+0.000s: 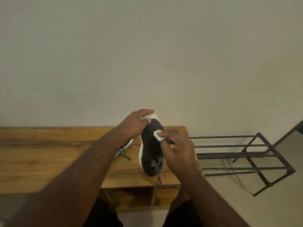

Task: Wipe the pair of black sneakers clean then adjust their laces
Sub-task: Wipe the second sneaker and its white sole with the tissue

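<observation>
i am in the wiping step, on the first of the two shoes. my left hand (136, 122) grips the toe end of the black sneaker (150, 149), fingers curled over the white sole at the tip, and it keeps the shoe tilted up with the heel end resting on the wooden table (49, 154). my right hand (177, 147) pinches a small white wipe (157, 135) between thumb and fingertips and presses it on the black upper, a little behind the toe. the laces (157, 164) of this shoe are loose, and one end hangs over the table edge toward me.

the second sneaker (125, 147) lies on the table just beside, mostly hidden behind my left forearm; i see only part of its white sole and one lace. at the right of the table stands a black metal rack (246, 154) on the floor.

i think much work is left: the rest of this upper, the sole edge, then the other shoe, and the laces after. for the next move i need a firm hold at the toe so the shoe does not slide, and short strokes of the wipe down toward the laces without catching them.
</observation>
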